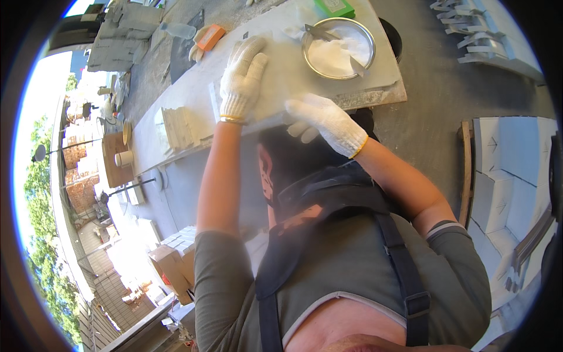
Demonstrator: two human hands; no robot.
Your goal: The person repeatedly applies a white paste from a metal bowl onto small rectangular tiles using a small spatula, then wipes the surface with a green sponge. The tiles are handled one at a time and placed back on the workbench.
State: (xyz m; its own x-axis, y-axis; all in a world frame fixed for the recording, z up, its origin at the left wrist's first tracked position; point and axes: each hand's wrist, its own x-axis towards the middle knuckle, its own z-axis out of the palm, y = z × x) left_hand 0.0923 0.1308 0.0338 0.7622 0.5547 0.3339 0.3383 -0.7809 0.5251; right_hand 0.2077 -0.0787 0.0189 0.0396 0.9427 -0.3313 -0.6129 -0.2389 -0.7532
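Bench [275, 70] first: long pale slab surface, long axis running from upper right, past the hands, down to the lower left. On it lies a flat pale panel [305, 82], the thing being handled; its near edge sits at the bench edge right under both hands, and its long axis looks to follow the bench, though its far end can't be made out. Left hand [241, 79], white knit glove, lies flat on top of the panel, fingers spread, pressing down. Right hand [324, 120], also gloved, curls over the near edge, fingers hooked under; how tight that grip is can't be told. Judgement: the left palm should stay flat as the anchor while the right does the pulling or lifting, evenly along the edge so the panel doesn't twist or chip. Beyond the right hand: steel bowl [338, 40] with white paste and a trowel [319, 32], close enough to bump. Left of the left hand: stack of thin tiles [180, 126]. Farther out past the left hand: small orange block [210, 37].
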